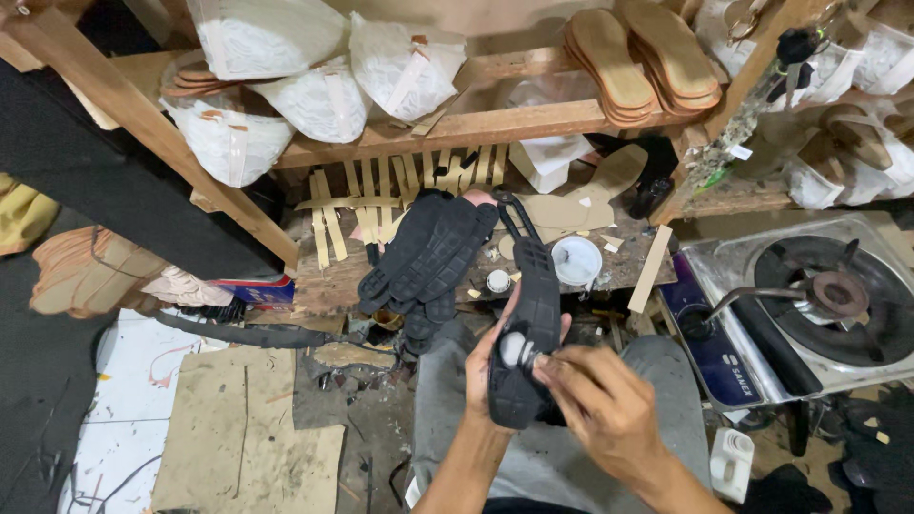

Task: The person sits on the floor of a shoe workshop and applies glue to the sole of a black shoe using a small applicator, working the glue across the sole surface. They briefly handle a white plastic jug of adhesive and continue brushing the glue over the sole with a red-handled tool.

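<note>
One black rubber shoe sole [526, 333], long, ridged tread, being held upright-tilted above lap, in front of wooden table [333, 276]. Left hand [486, 366] gripping lower half, grip clamped round sole. Right hand [595, 400] pinching sole's right edge, fingertips [545, 362] together on it, beside small white patch. Lying on table behind: stack of black soles [428, 252].

Cluttered workshop, wooden shelves [495, 124], worn workbench [333, 276], cardboard [238, 438] on dirty floor
</note>
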